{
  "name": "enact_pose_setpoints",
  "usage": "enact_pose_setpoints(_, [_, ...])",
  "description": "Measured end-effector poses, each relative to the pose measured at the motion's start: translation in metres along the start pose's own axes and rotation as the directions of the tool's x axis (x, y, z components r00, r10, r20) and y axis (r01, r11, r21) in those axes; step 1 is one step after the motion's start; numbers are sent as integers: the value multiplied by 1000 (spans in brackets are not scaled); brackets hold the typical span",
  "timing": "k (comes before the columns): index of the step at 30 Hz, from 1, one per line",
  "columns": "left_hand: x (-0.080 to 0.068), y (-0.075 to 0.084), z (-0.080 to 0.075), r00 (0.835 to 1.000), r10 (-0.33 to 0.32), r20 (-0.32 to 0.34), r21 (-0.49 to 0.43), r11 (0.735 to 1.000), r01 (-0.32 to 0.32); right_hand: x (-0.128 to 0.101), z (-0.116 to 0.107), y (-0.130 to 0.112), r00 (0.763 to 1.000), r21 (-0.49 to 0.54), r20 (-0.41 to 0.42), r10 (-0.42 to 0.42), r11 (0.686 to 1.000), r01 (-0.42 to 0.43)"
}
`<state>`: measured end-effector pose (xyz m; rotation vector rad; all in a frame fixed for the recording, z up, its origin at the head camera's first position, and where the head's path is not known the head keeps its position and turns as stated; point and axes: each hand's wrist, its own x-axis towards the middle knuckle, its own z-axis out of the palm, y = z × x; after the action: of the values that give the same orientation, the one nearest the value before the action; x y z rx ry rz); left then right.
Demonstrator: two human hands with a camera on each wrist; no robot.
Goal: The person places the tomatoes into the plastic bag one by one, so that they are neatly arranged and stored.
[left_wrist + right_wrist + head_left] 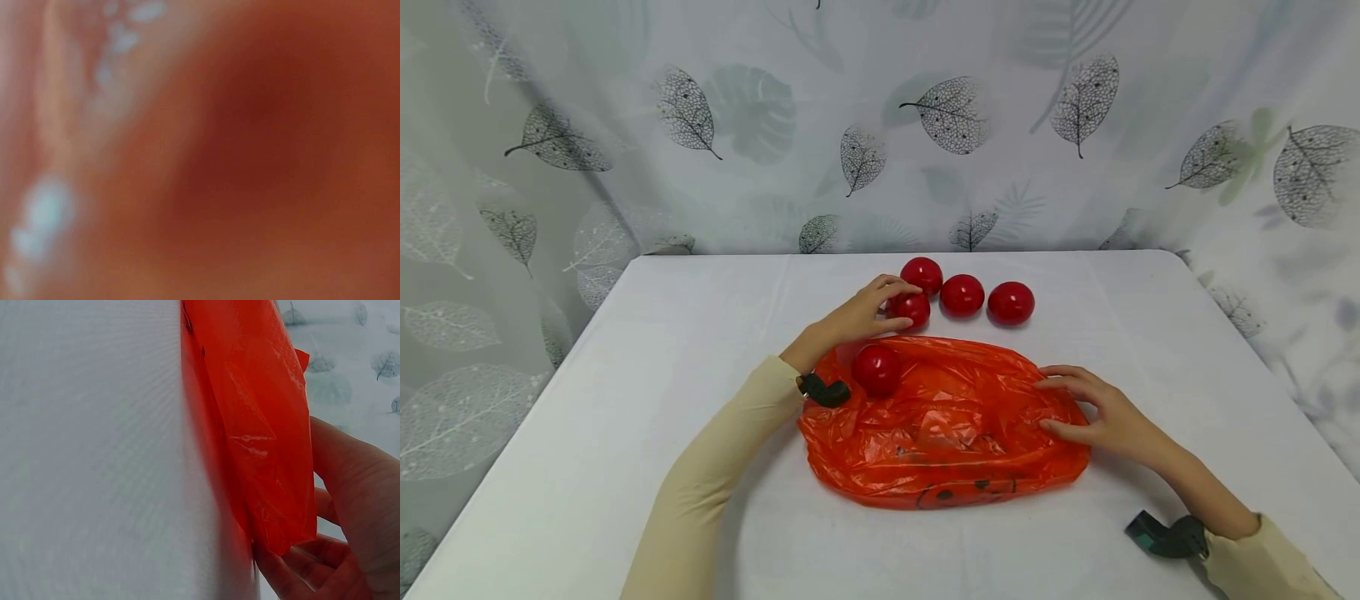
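Red bag (955,425): spread on the white table (587,417), one ball (876,371) at its left end
Right hand (1108,423): gripping the bag's right end
Left hand (867,317): fingers curled round another ball (913,312), just past the bag
Farther balls (962,297): three, red, close behind

A bag (955,433) lay on the bench (587,417), its right end within the right hand (1097,417). One ball (877,370) sat in it, just before the left hand (863,313); a second ball (914,311) lay between that hand's fingers and thumb, a third ball (922,275) behind, a fourth ball (962,296) and fifth ball (1011,303) rightward.
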<state>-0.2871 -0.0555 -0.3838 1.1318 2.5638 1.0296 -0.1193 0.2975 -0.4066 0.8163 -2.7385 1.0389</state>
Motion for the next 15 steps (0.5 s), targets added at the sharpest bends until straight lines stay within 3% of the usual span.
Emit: enact_pose_setpoints(15, [1, -6, 3, 998, 45, -35, -18, 999, -46, 0, -1, -1, 1000, 13, 7, 12, 1000, -12])
